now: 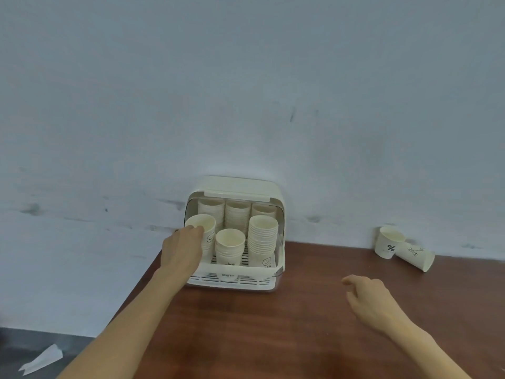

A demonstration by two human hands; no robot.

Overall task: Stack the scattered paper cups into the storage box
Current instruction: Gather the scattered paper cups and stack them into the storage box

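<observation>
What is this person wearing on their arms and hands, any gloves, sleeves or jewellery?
Nothing that shows. The left hand and the right hand are both bare, with no gloves, rings, watch or bracelet visible. Both forearms are uncovered right down to the bottom edge of the picture, so no sleeve comes into view. No markings, straps or cables show on either arm.

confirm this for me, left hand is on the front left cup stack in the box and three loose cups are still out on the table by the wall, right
Not quite: the head view shows two loose cups by the wall, an upright cup and a tipped cup, not three. The left hand does grip the front left stack in the storage box.
</observation>
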